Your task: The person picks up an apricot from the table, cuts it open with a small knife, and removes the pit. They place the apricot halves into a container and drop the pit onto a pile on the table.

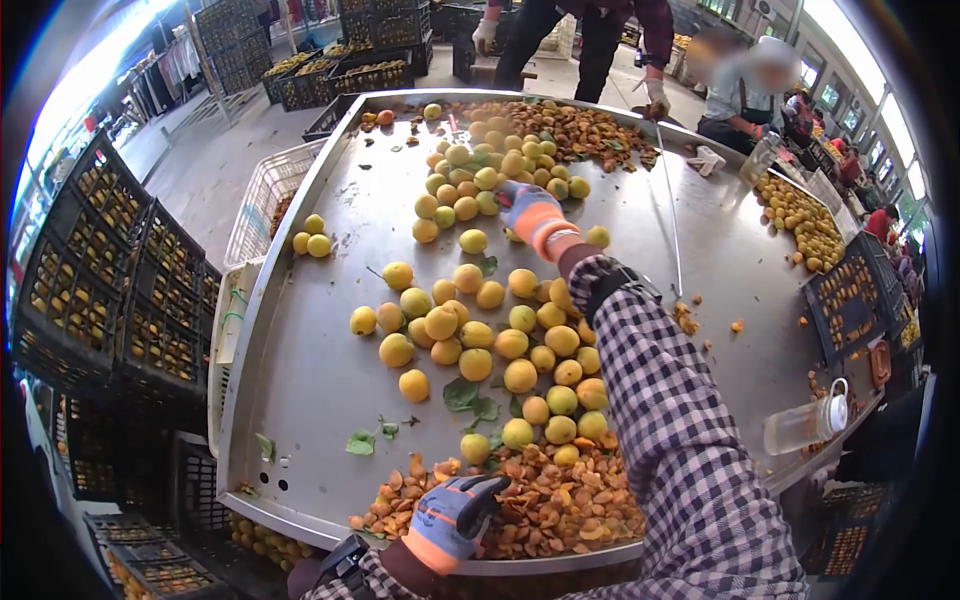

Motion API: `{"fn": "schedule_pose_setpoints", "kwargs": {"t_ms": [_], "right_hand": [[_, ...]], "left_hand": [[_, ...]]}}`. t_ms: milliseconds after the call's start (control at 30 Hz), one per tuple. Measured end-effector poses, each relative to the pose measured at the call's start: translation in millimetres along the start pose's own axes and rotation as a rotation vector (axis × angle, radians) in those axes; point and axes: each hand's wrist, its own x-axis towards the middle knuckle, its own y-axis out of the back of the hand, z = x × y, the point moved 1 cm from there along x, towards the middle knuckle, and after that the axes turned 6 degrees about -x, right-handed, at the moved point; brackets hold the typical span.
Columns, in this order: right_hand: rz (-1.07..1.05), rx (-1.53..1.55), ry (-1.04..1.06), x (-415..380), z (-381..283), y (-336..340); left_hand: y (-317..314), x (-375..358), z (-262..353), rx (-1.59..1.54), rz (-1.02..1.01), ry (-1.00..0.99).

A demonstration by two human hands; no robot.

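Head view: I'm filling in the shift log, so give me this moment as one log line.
left hand: gloved, on halved apricots | right hand: gloved, reaching into whole apricots | surface: metal table

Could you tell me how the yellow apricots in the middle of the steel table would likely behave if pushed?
The apricots look round and lie loose on the smooth, shiny metal table, so they would probably roll readily. The split halves by the left hand suggest soft flesh that may bruise. The right hand reaches a farther cluster.

co-worker (590,30): head cut off | right hand (533,215): grip hidden | seated person (745,85): blurred
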Motion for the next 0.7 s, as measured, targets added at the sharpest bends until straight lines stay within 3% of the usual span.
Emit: {"fn": "schedule_pose_setpoints", "kwargs": {"t_ms": [133, 200, 233, 267, 400, 467, 533, 600, 700], "right_hand": [[0.134, -0.028, 0.025, 38, -22, -36], [0.102, -0.054, -0.186, 44, -25, -44], [0.081, -0.061, -0.153, 39, -26, -45], [-0.069, 0.022, -0.088, 32, -22, -44], [-0.140, 0.145, 0.084, 18, -6, -56], [-0.236, 0.464, 0.059, 3, 3, -29], [0.015, 0.397, 0.032, 12, 34, -24], [0.085, 0.195, -0.233, 22, 53, -4], [0.131, 0.053, -0.234, 47, 85, -14]], "left_hand": [[6, 2, 1, -0.007, 0.025, -0.023], [4, 1, 2, 0.009, -0.006, -0.003], [4, 3, 5, -0.008, -0.009, 0.002], [3, 4, 7, -0.027, -0.015, 0.006], [3, 1, 19, -0.050, 0.026, -0.008], [4, 2, 24, -0.039, 0.042, -0.051], [5, 4, 28, -0.067, 0.028, -0.088], [3, 6, 27, -0.068, 0.023, -0.083], [1, 8, 23, -0.076, 0.015, -0.033]]}}
